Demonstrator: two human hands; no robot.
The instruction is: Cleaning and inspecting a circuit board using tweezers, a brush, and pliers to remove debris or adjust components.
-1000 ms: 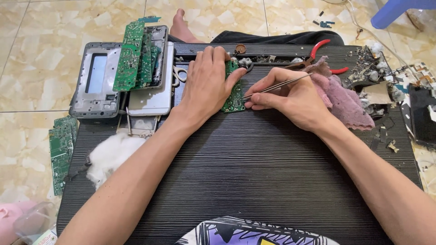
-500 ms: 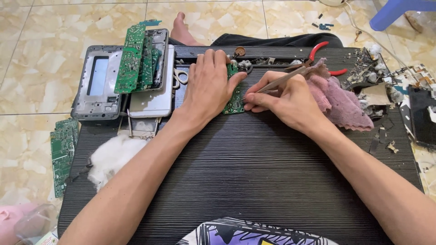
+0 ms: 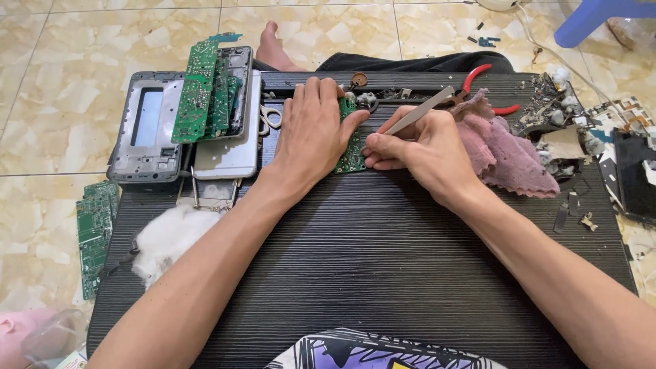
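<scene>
My left hand (image 3: 311, 133) lies flat, palm down, on a small green circuit board (image 3: 352, 152) on the black ribbed table (image 3: 383, 266), pinning it. Only the board's right edge shows past the thumb. My right hand (image 3: 417, 152) grips metal tweezers (image 3: 418, 112) like a pen, tips down at the board's right edge, the shaft slanting up to the right. Both forearms reach in from the bottom of the view.
A grey device frame (image 3: 147, 126), stacked green boards (image 3: 201, 89) and a silver plate (image 3: 229, 154) lie far left. White cotton wadding (image 3: 167, 236) sits near left. A pink cloth (image 3: 502, 150), red-handled pliers (image 3: 482, 85) and broken parts (image 3: 557, 116) crowd the right. More boards (image 3: 96, 232) lie on the tiled floor.
The tweezers have swung from nearly level to a steeper slant, with their tips brought down at the board's edge. My left hand stays put on the board.
</scene>
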